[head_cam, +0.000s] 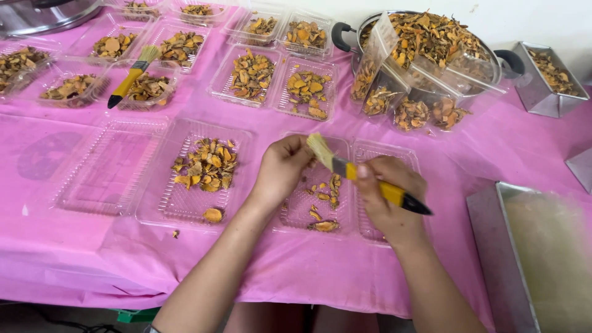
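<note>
My right hand grips a small paintbrush with a yellow and black handle, its pale bristles pointing up and left. My left hand is closed around something small that the bristles touch; the piece itself is hidden by my fingers. Both hands hover over a clear plastic tray holding a few orange dried slices. Left of it, another clear tray holds a heap of the same orange slices.
Several filled clear trays line the back of the pink cloth. A second yellow brush lies across one. A big pot is heaped with slices. Metal tins stand right; an empty tray lies left.
</note>
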